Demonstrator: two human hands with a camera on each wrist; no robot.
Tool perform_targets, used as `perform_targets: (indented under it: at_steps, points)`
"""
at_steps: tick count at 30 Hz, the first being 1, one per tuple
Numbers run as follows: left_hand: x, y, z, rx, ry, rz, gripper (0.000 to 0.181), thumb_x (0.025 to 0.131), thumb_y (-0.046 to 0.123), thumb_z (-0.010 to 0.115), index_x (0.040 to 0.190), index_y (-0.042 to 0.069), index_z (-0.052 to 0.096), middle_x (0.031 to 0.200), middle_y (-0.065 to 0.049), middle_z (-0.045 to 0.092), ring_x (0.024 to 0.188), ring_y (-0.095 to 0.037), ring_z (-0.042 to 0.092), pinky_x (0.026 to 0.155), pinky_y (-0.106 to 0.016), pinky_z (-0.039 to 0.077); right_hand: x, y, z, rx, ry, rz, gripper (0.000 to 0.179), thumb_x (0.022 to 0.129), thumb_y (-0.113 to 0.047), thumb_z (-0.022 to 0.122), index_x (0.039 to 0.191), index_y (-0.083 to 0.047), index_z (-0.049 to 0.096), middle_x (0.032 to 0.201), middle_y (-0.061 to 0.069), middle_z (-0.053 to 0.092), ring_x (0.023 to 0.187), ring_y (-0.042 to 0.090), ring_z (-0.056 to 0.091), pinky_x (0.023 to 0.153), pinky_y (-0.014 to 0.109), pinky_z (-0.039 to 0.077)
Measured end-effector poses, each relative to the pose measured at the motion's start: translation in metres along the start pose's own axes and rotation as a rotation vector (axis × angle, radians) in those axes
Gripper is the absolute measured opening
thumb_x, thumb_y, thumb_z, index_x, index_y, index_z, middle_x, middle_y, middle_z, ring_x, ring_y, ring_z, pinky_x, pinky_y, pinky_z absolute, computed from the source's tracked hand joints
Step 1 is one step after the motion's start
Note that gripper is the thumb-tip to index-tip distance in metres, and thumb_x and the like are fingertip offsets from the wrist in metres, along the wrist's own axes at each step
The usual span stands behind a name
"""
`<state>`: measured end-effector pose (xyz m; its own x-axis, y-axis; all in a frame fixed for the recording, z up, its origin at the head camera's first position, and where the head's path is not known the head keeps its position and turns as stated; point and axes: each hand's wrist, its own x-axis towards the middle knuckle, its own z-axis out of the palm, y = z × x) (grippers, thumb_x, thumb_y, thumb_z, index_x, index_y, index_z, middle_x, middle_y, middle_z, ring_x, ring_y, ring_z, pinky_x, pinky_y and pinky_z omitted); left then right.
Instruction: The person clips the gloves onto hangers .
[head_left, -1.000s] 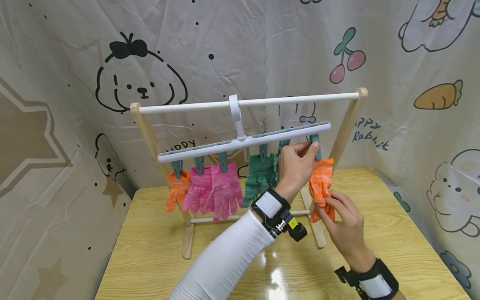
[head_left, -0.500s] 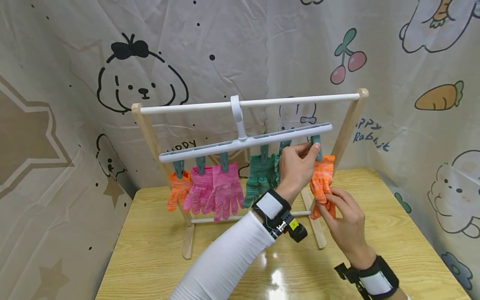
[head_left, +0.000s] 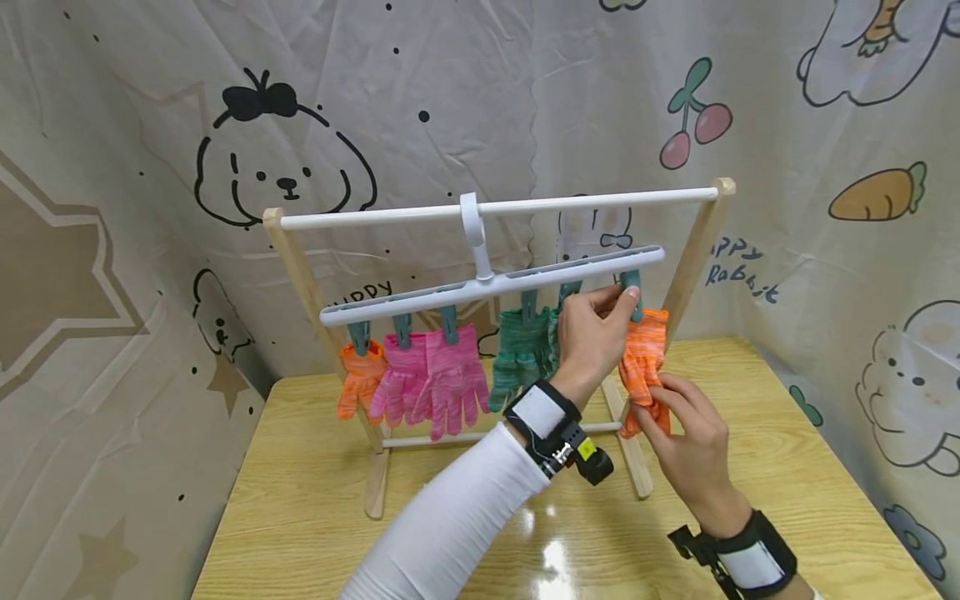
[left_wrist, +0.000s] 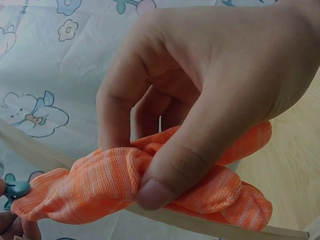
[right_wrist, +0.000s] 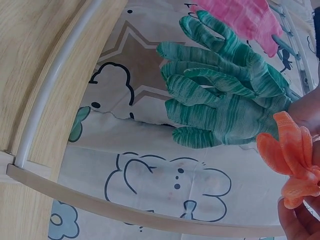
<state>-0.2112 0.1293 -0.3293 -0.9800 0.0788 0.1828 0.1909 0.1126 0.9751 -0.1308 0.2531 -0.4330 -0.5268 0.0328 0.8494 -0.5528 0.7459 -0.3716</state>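
In the head view my left hand (head_left: 595, 333) pinches a teal clip (head_left: 632, 278) at the right end of a white hanger (head_left: 420, 301). Below it hangs an orange knit glove (head_left: 643, 346), its cuff up at the clip. My right hand (head_left: 693, 454) grips the lower part of that glove between thumb and fingers. The left wrist view shows the right thumb (left_wrist: 162, 187) pressed on the bunched glove, with the clip (left_wrist: 17, 188) at the cuff and left fingertips beside it. In the right wrist view the orange glove's fingers (right_wrist: 292, 142) stick out above my right fingers.
The hanger hooks over the white rail (head_left: 375, 216) of a wooden stand (head_left: 693, 262) on the table (head_left: 300, 492). Clipped along it hang another orange glove (head_left: 362, 379), pink gloves (head_left: 455, 375) and green gloves (head_left: 517, 354). A printed curtain (head_left: 420, 67) closes off the back and sides.
My right hand has risen slightly with the orange glove, bringing its cuff a little closer to the clip. My left hand has stayed on the clip, nearly still.
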Motion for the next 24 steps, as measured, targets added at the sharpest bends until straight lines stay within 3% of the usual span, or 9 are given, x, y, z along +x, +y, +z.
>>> perform_targets:
  at_steps: [8,17,24]
  points:
    - [0.0021,-0.0012,0.0004,0.01,0.001,0.011,0.033,0.099,0.033,0.066,0.12,0.01,0.075,0.107,-0.006,0.077,0.09,-0.006,0.066,0.069,-0.018,0.049,0.0004,-0.0002,-0.0011,0.004,-0.011,0.008,0.057,0.097,-0.045,0.061,0.092,0.011,0.071,0.1,0.026,0.068,0.089,0.035,0.063,0.101,0.002,0.037]
    - [0.0011,-0.0049,0.0002,0.016,-0.005,0.013,0.034,0.099,0.034,0.065,0.124,0.011,0.073,0.113,-0.006,0.077,0.099,-0.011,0.069,0.074,-0.02,0.052,-0.002,0.0011,0.001,0.023,0.012,0.019,0.055,0.097,-0.043,0.063,0.092,0.01,0.071,0.101,0.027,0.069,0.09,0.034,0.062,0.101,0.003,0.038]
    - [0.002,-0.0081,0.0005,0.01,-0.001,0.011,0.035,0.1,0.033,0.065,0.126,0.011,0.072,0.117,-0.006,0.075,0.104,-0.014,0.069,0.08,-0.022,0.054,-0.0023,0.0042,0.0038,0.03,0.036,-0.026,0.052,0.098,-0.04,0.064,0.09,0.01,0.071,0.1,0.027,0.068,0.092,0.027,0.062,0.1,0.003,0.039]
